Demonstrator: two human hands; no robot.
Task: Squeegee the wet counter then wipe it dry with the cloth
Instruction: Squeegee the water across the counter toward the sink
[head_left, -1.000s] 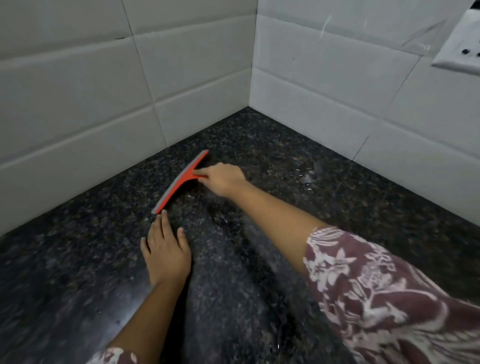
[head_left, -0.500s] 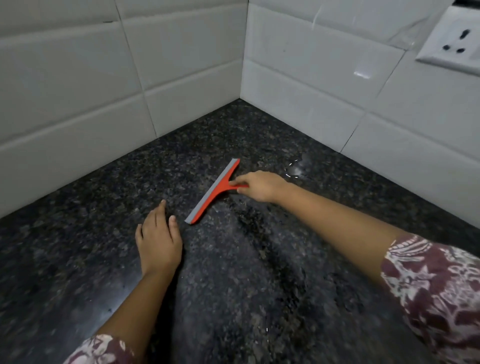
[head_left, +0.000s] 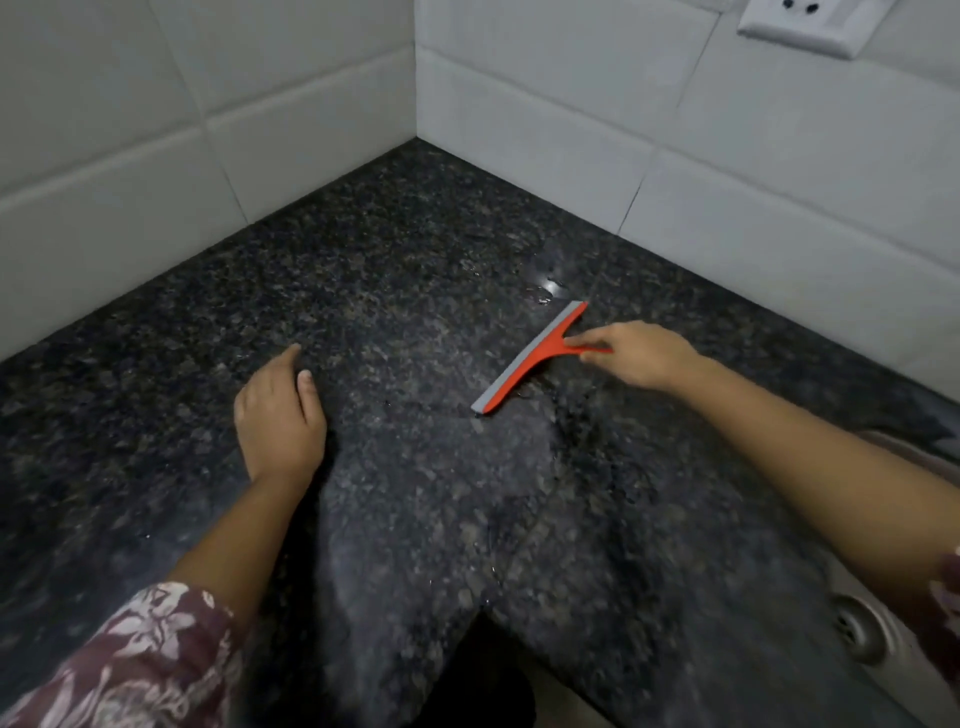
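Note:
An orange squeegee (head_left: 530, 358) with a grey rubber blade lies blade-down on the dark speckled granite counter (head_left: 405, 270), right of centre. My right hand (head_left: 636, 353) grips its short handle from the right. My left hand (head_left: 278, 410) rests flat on the counter to the left, fingers together, holding nothing. A small wet patch (head_left: 545, 286) glints just beyond the blade's far end. No cloth is in view.
White tiled walls (head_left: 545, 114) meet in a corner behind the counter. A white wall socket (head_left: 802, 21) sits at the top right. A steel sink with its drain (head_left: 857, 631) shows at the lower right edge. The counter's front edge is near the bottom centre.
My right hand has dragged the squeegee across the counter to the right, away from the left wall and towards the sink. My left hand has stayed planted on the counter.

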